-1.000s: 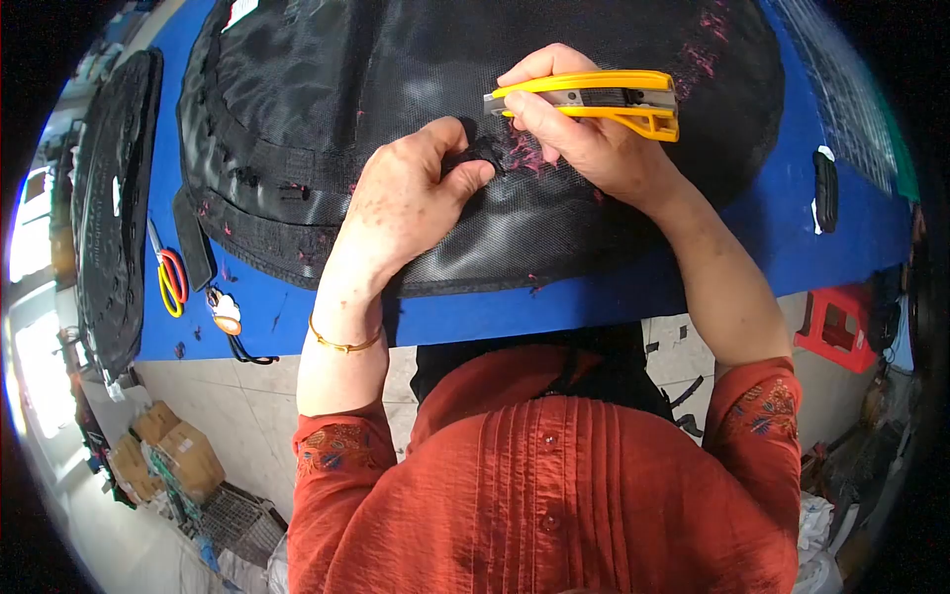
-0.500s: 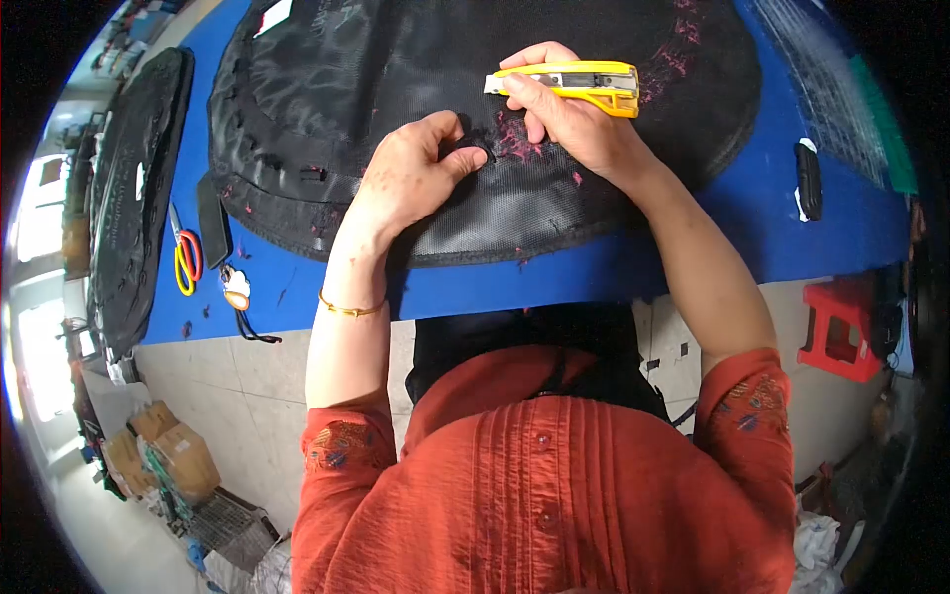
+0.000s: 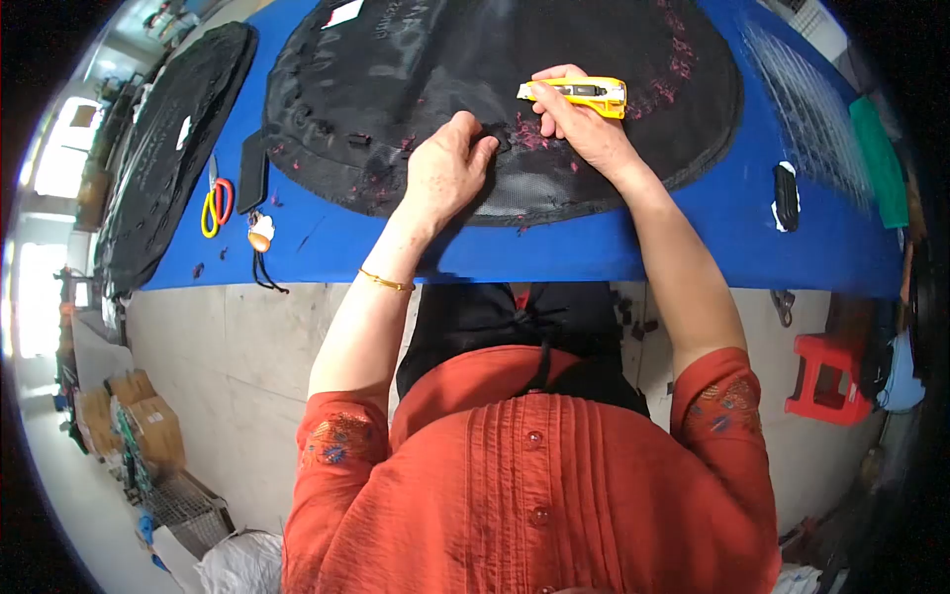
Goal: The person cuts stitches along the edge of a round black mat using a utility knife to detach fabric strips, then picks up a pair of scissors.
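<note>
A large rounded piece of black mesh fabric (image 3: 554, 40) lies flat, with pink thread bits (image 3: 534, 134) scattered over it. My left hand (image 3: 445, 168) rests near its front edge, thumb and forefinger pinched on a small dark bit of the fabric. Held in my right hand (image 3: 589, 139) is a yellow utility knife (image 3: 601, 94), its blade end pointing left, above the fabric and apart from my left fingers. The exact spot under my left fingertips is hidden.
On the blue table (image 3: 693, 238) lie scissors (image 3: 218, 203), a dark flat case (image 3: 254, 173) and a small keychain-like item (image 3: 260, 233) at left. Another black fabric piece (image 3: 178, 129) is beyond them. A black bundle (image 3: 786, 198) sits at right; a red stool (image 3: 829, 381) stands below.
The camera view has shifted, so the table and fabric appear higher and smaller. Both hands keep nearly the same places over the fabric, the knife still in my right hand.
</note>
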The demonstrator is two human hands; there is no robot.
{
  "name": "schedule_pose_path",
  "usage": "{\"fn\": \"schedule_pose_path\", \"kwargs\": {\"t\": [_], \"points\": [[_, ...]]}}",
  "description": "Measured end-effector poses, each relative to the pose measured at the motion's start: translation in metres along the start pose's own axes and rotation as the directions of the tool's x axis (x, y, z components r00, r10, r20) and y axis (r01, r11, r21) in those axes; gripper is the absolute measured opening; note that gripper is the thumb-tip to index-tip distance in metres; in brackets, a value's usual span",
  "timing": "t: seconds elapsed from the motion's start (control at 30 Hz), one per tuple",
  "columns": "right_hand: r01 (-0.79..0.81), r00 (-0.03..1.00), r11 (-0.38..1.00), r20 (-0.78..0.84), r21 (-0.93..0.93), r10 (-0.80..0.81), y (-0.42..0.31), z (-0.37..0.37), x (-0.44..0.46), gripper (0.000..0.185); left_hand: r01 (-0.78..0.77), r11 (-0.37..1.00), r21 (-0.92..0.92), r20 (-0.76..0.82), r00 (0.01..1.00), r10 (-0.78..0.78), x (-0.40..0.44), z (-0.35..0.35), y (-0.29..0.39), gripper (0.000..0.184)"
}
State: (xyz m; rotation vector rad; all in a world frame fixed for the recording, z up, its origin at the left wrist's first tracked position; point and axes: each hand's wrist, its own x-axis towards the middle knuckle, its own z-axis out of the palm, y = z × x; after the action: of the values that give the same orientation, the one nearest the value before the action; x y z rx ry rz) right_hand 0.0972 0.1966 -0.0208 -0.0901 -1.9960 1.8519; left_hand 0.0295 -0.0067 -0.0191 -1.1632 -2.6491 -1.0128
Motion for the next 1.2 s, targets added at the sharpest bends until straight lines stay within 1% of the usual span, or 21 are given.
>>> {"fn": "schedule_pose_path", "kwargs": {"t": [0.03, 0.1, 0.17, 0.27, 0.4, 0.47, 0.53, 0.57, 0.6, 0.63, 0.8, 0.87, 0.93, 1.03, 1.1, 1.17, 1.2], "points": [[0.004, 1.0, 1.0, 0.001, 0.02, -0.004, 0.001, 0.0, 0.0, 0.028, -0.034, 0.999, -0.003, -0.047, 0.998, 0.034, -0.002, 0.005, -0.003, 0.025], [-0.006, 1.0, 1.0, -0.011, 0.001, 0.006, 0.0, 0.0, -0.001, 0.028, -0.085, 0.996, 0.008, -0.128, 0.988, 0.086, -0.006, 0.011, -0.004, 0.023], [-0.001, 1.0, 1.0, 0.007, -0.001, 0.001, 0.002, -0.001, -0.002, 0.028, -0.059, 0.998, 0.017, -0.115, 0.992, 0.061, -0.009, 0.011, -0.001, 0.022], [0.016, 1.0, 1.0, 0.02, -0.014, -0.016, 0.007, -0.003, 0.001, 0.029, -0.074, 0.996, 0.058, -0.142, 0.987, 0.081, -0.007, 0.017, -0.003, 0.02], [0.039, 0.999, 0.999, 0.027, -0.012, -0.038, 0.008, -0.004, 0.0, 0.027, -0.086, 0.993, 0.076, -0.148, 0.984, 0.096, -0.008, 0.018, -0.003, 0.02], [0.038, 0.999, 0.999, 0.02, -0.015, -0.037, 0.007, -0.003, -0.002, 0.028, -0.116, 0.991, 0.072, -0.162, 0.979, 0.126, -0.01, 0.017, -0.003, 0.019], [0.027, 1.0, 0.999, 0.004, -0.03, -0.027, 0.006, -0.003, -0.003, 0.028, -0.1, 0.992, 0.074, -0.154, 0.982, 0.11, -0.01, 0.018, -0.003, 0.019], [0.032, 0.999, 0.999, 0.007, -0.023, -0.032, 0.007, -0.003, -0.003, 0.028, -0.145, 0.983, 0.113, -0.169, 0.972, 0.162, -0.01, 0.02, -0.006, 0.02], [0.034, 0.999, 0.999, 0.01, -0.015, -0.034, 0.006, -0.003, -0.004, 0.029, -0.15, 0.983, 0.106, -0.171, 0.971, 0.167, -0.01, 0.019, -0.005, 0.02], [0.027, 1.0, 0.999, 0.011, -0.039, -0.027, 0.005, -0.004, -0.005, 0.029, -0.147, 0.983, 0.109, -0.171, 0.972, 0.164, -0.011, 0.019, -0.004, 0.02], [-0.016, 1.0, 0.999, 0.007, 0.034, 0.015, 0.008, -0.006, -0.002, 0.031, -0.134, 0.984, 0.12, -0.165, 0.974, 0.153, -0.012, 0.019, -0.003, 0.019], [-0.043, 0.999, 0.999, -0.004, 0.032, 0.043, 0.008, -0.008, -0.001, 0.032, -0.144, 0.984, 0.104, -0.168, 0.973, 0.16, -0.013, 0.019, -0.003, 0.018], [-0.091, 0.996, 0.989, -0.001, 0.116, 0.092, 0.009, -0.011, 0.0, 0.032, -0.151, 0.984, 0.099, -0.169, 0.971, 0.167, -0.014, 0.017, -0.001, 0.018], [-0.123, 0.992, 0.98, -0.004, 0.154, 0.125, 0.006, -0.013, -0.002, 0.031, -0.127, 0.986, 0.106, -0.112, 0.984, 0.139, -0.015, 0.015, 0.0, 0.019], [-0.142, 0.989, 0.979, -0.009, 0.149, 0.145, 0.005, -0.014, -0.001, 0.031, -0.126, 0.987, 0.103, -0.092, 0.986, 0.136, -0.015, 0.013, 0.002, 0.019], [-0.136, 0.991, 0.985, 0.027, 0.102, 0.134, 0.006, -0.016, 0.001, 0.032, -0.107, 0.99, 0.087, -0.08, 0.99, 0.114, -0.016, 0.012, 0.004, 0.019], [-0.133, 0.991, 0.984, 0.033, 0.114, 0.13, 0.007, -0.017, 0.002, 0.031, -0.098, 0.991, 0.091, -0.059, 0.993, 0.104, -0.016, 0.012, 0.004, 0.019]]}}
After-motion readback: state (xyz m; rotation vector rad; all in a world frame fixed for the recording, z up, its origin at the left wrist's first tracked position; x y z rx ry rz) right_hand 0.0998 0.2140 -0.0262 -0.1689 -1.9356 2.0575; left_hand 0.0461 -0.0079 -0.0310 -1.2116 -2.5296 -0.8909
